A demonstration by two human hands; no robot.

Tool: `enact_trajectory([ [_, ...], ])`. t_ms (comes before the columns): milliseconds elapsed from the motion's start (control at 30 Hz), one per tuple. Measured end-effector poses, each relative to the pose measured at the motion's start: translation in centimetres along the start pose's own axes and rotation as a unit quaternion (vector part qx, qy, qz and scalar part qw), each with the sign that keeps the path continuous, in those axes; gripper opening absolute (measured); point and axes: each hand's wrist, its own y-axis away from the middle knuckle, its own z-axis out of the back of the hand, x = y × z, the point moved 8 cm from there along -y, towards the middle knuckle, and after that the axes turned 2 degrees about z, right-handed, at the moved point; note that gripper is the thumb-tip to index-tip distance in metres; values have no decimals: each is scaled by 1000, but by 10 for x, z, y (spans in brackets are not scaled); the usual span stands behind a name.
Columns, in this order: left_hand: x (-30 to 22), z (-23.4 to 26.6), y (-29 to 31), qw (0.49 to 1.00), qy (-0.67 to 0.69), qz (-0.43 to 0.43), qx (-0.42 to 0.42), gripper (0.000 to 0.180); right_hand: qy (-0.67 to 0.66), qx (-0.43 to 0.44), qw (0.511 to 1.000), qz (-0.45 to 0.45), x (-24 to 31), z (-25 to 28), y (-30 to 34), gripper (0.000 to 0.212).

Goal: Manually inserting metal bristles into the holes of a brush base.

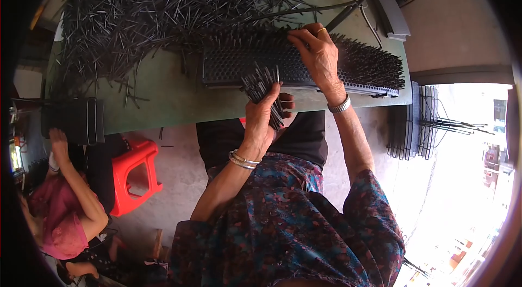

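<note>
A bundle of thin black sticks (260, 85) is gripped in my left hand (260, 118), just in front of a long black perforated tray (225, 71). Many short sticks stand upright in the tray's holes, along its far side and at its right end. Over the middle of the tray is my right hand (322, 61), thumb and fingers pinched together at the edge of the standing sticks. Whatever lies between those fingertips is too small to make out. Behind the tray, a large loose pile of black sticks (147, 10) spreads across the green table (141, 116).
Dark metal rods (345, 12) cross above the table at the back right. A co-worker's arm (76, 183) reaches toward a black block-shaped thing (81, 121) at the left table end. Below stands a red plastic stool (120, 181). Wire racks (405, 129) are at the right.
</note>
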Motion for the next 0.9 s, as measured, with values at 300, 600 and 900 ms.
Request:
enact_trajectory([
  [300, -2, -3, 6, 1000, -29, 3, 13, 30, 67, -1, 998, 18, 2, 4, 1, 15],
  [600, -6, -5, 9, 998, -52, -6, 25, 29, -168, 176, 962, -123, 7, 0, 21, 32],
  [900, 0, -9, 6, 995, -88, -3, 38, 30, -331, 365, 849, -193, 6, -22, 47, 16],
])
